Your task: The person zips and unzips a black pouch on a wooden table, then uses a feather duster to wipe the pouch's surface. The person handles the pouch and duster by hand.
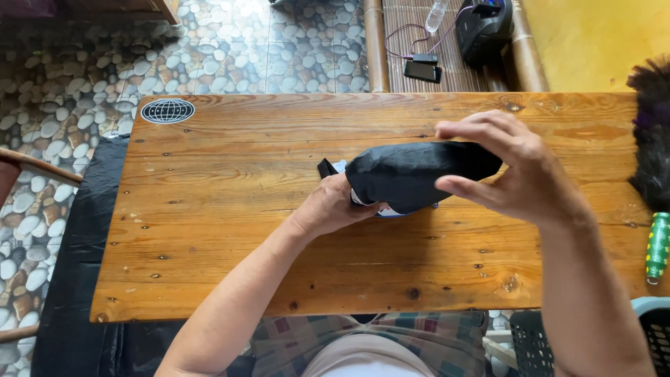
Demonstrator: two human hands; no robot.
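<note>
A long wooden plank table [230, 230] with visible knots and a round globe-pattern sticker [167, 110] at its far left corner fills the view, standing on a pebble-pattern tiled floor [70, 77]. A black plastic sheet [73, 279] lies beneath the table on the left. Above the middle of the tabletop is a black, oblong, soft bundle of glossy fabric [412, 171], lying crosswise, with a white-and-blue patch showing at its underside. The left hand [331, 206] grips the bundle's left end from below, its fingers tucked under the fabric and mostly hidden. The right hand [520, 171] hovers at the bundle's right end, fingers spread and curved, fingertips touching or just beside the fabric; which cannot be told. At the right edge lie a dark feather duster [652, 132] with a green patterned handle [657, 244]. Beyond the table, a black phone [422, 70] rests on a bamboo bench [419, 35].
</note>
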